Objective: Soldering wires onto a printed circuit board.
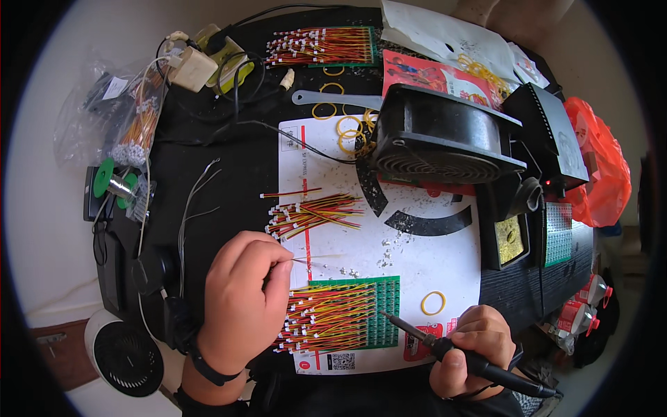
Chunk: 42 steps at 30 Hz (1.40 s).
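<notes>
"Head view: what do the containers hold?"

"Clear bag (pixel 76 132), wires (pixel 142 119) with white plugs (pixel 130 154); black tray (pixel 490 244), a yellow sponge (pixel 511 241)."

"And each grip?"

"Left hand (pixel 243 292), thumb and finger pinched on a thin strand (pixel 316 258); right hand (pixel 479 333), fingers closed round the iron (pixel 439 346); its tip is over the board (pixel 389 333), contact unclear."

"Edges, room?"

"Board near the paper's (pixel 445 264) lower edge, leads (pixel 333 313) covering its left; white paper shows between strand and tray; black surface (pixel 240 181) borders the paper's left edge."
</notes>
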### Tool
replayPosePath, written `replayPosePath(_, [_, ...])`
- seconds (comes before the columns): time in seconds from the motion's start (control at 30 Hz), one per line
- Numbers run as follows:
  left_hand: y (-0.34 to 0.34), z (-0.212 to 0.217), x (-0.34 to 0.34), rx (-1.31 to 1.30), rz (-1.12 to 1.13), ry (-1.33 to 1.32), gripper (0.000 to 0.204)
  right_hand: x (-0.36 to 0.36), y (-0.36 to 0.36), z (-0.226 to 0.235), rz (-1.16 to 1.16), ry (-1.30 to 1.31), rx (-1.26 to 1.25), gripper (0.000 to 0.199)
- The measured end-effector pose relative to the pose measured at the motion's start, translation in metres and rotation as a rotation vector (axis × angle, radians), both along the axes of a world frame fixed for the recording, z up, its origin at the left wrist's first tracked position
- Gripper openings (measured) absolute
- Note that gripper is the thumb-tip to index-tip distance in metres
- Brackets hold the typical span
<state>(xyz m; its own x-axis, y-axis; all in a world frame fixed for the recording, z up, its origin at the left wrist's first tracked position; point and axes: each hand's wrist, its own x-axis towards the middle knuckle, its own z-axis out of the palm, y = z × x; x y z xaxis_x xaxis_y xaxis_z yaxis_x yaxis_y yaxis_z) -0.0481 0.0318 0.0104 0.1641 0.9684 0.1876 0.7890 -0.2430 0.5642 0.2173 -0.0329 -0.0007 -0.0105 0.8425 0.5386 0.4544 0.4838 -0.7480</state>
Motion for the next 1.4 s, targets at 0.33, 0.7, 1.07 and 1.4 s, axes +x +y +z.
replayPosePath(0.33, [-0.032,0.032,0.014,-0.080,-0.143,-0.428,0.017,0.000,-0.001,0.003,-0.023,0.007,-0.011,0.021])
replayPosePath(0.7, [-0.031,0.004,0.020,-0.091,-0.207,-0.464,0.024,-0.012,-0.002,-0.012,-0.178,0.072,0.146,0.026])
replayPosePath(1.07, [-0.035,0.004,0.026,0.025,-0.183,-0.382,0.025,-0.012,0.000,-0.007,-0.143,0.032,-0.010,0.025])
replayPosePath(1.4, [-0.040,-0.005,0.032,0.095,-0.384,-0.334,0.029,-0.009,-0.002,-0.009,-0.132,0.032,0.010,0.025])
